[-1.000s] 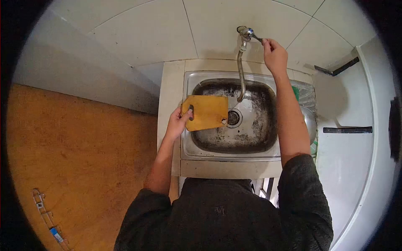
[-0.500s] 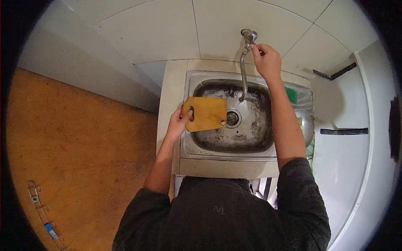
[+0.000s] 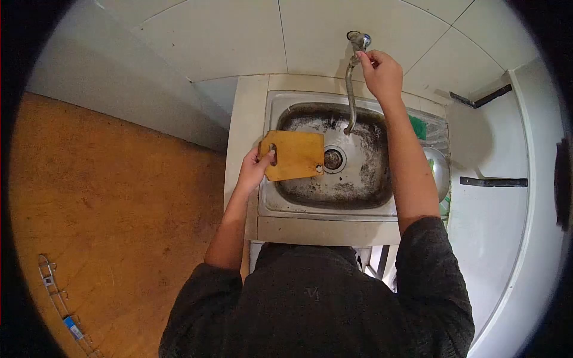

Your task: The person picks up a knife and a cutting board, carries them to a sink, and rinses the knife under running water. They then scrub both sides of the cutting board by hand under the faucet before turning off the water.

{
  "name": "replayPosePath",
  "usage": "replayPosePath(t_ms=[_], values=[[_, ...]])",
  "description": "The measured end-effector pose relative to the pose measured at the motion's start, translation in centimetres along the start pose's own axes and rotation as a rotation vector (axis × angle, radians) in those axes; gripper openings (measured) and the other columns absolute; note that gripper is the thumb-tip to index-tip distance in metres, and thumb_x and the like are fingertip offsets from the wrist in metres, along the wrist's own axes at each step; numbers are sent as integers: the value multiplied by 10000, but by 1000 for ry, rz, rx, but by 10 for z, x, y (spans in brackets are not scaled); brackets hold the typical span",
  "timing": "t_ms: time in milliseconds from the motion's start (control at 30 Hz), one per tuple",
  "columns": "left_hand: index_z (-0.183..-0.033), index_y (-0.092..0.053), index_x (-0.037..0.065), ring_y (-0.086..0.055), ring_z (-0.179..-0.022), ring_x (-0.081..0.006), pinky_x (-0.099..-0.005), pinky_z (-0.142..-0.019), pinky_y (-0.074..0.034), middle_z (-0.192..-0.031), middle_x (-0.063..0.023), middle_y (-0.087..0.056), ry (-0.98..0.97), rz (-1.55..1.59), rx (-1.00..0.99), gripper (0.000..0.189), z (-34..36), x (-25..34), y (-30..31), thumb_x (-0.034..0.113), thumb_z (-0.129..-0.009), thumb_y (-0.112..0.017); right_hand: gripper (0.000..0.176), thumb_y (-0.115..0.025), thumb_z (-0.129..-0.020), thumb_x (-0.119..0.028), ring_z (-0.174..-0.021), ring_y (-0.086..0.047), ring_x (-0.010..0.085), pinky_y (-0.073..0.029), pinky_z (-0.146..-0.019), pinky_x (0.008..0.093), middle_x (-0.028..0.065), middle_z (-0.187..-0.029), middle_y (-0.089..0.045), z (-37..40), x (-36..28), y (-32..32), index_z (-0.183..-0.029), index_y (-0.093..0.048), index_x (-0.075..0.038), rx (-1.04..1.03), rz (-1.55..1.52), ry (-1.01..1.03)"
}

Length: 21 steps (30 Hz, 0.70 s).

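My left hand (image 3: pixel 255 169) grips a wooden cutting board (image 3: pixel 298 156) by its handle end, the thumb near the oval hole. The board hangs over the left part of the metal sink (image 3: pixel 358 194), with a small round hole at its lower right corner. Up at the wall, my right hand (image 3: pixel 382 74) has its thumb and fingers pinched on the faucet (image 3: pixel 360 43) near its knob. The faucet's curved spout (image 3: pixel 350 101) points down into the basin, left of the drain (image 3: pixel 333 160). I see no clear stream of water.
Right of the sink, partly behind my right arm, are a green scouring pad (image 3: pixel 418 127) and a metal bowl or lid (image 3: pixel 440 173). Black brackets (image 3: pixel 494 182) stick out at the right wall. A metal hook rack (image 3: pixel 59 304) lies at the lower left.
The whole view has shifted slightly, so the sink and faucet sit higher in the picture. Both hands keep their places on the board and the faucet.
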<state>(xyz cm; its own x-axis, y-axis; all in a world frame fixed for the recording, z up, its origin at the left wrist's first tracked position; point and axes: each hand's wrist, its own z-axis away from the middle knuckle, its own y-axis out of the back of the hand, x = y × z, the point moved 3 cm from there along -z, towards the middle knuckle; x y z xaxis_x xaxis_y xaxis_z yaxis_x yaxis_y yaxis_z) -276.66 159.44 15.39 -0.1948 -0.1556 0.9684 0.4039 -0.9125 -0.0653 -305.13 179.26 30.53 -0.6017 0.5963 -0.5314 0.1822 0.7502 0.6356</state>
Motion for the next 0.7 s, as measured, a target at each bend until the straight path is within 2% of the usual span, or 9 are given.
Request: replayPosePath(t_ms=[167, 233, 300, 367, 433, 567, 633, 667, 700], values=[[-939, -552, 16, -526, -733, -89, -238, -665, -428, -794, -6, -572, 29, -22, 32, 144, 4, 6, -2, 159, -916, -544, 347, -568, -843, -368, -632, -617, 247, -475, -607, 351, 119, -697, -632, 15, 7, -3, -823, -663, -34, 29, -150, -128], [-941, -553, 16, -528, -734, -90, -238, -664, -428, -795, -7, -574, 37, -16, 34, 142, 3, 5, 1, 155, -916, -543, 412, -489, -880, -385, -635, -601, 207, -468, -602, 337, 110, -690, -623, 49, 55, -30, -791, -637, -11, 94, -521, -374], [-1023, -564, -17, -563, -788, -107, -248, -724, -446, -878, -31, -624, 8, 3, 33, 202, 1, -4, 7, 150, -910, -558, 461, -402, -922, -385, -656, -582, 187, -459, -583, 323, 105, -718, -616, 114, 96, -64, -744, -597, -8, -28, -688, -902], [-1019, -563, -15, -560, -783, -105, -248, -721, -445, -868, -29, -622, -6, 8, 29, 198, 3, -3, 9, 150, -912, -553, 370, -387, -950, -296, -655, -563, 188, -443, -548, 299, 94, -742, -600, 184, 120, -97, -763, -548, -19, -391, -1057, -1151], [-1015, -563, -13, -558, -778, -104, -248, -717, -444, -857, -28, -620, -23, 9, 25, 193, 5, -1, 11, 151, -913, -547, 291, -409, -963, -253, -608, -520, 183, -452, -529, 289, 66, -708, -552, 212, 86, -107, -826, -510, -18, -283, -1243, -1562], [-1014, -562, -6, -555, -776, -99, -246, -714, -444, -849, -21, -611, -1, -27, 44, 186, 4, -6, 18, 147, -910, -541, 244, -447, -958, -248, -667, -559, 200, -492, -555, 305, 89, -752, -571, 234, 109, -136, -911, -499, -14, -217, -1612, -1532], [-1016, -561, -4, -554, -775, -97, -244, -713, -444, -848, -19, -609, -10, -23, 22, 186, 6, -4, 18, 146, -907, -543, 286, -436, -961, -286, -783, -606, 226, -524, -655, 322, 140, -820, -612, 231, 121, -146, -965, -517, -11, -506, -2299, -1184], [-1018, -561, -4, -552, -775, -94, -242, -712, -444, -849, -17, -608, 20, 29, 42, 185, 8, 1, 15, 145, -909, -542, 286, -436, -961, -286, -783, -606, 226, -524, -655, 322, 140, -820, -612, 233, 127, -142, -965, -517, -11, -501, -2304, -1186], [-1019, -561, -4, -551, -774, -92, -240, -712, -443, -850, -15, -607, 52, 82, 62, 183, 11, 3, 11, 143, -911, -542, 295, -453, -953, -296, -843, -605, 236, -519, -707, 335, 150, -913, -612, 238, 137, -139, -1034, -516, -20, -332, -2155, -1265]])
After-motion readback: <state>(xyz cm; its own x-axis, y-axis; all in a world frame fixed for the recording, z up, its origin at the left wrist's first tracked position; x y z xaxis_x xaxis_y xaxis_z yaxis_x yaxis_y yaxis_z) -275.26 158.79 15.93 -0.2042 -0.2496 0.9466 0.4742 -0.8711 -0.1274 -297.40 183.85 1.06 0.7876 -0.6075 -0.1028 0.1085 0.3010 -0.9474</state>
